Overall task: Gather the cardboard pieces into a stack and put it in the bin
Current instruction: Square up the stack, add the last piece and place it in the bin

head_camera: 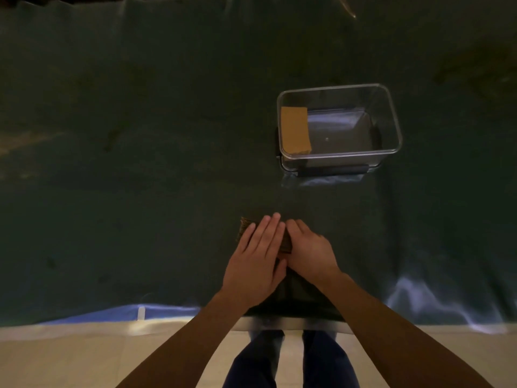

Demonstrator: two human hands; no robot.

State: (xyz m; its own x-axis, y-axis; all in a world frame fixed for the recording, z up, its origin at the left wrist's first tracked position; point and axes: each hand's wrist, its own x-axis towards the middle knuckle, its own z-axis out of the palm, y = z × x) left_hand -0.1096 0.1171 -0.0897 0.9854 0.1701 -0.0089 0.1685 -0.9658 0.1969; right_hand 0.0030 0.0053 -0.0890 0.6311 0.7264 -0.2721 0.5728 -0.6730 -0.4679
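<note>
The cardboard stack (pixel 246 226) sits on the dark green cloth (pixel 140 163) near your edge of the table, mostly hidden under your 2 hands. Your left hand (pixel 256 261) lies flat on top, fingers spread and pressing, not curled around anything. Your right hand (pixel 309 250) cups the stack's right side with fingers bent against the edges; whether it truly grips, you cannot tell. Expect the pieces to be light, stiff and dry, yet loose layers likely slide on each other. Judging by that, pinch the stack from 2 opposite sides, thumbs on top, so nothing fans out. The clear bin (pixel 340 123) stands well apart, beyond and to the right, with 1 cardboard piece (pixel 295 130) already leaning inside its left end.
</note>
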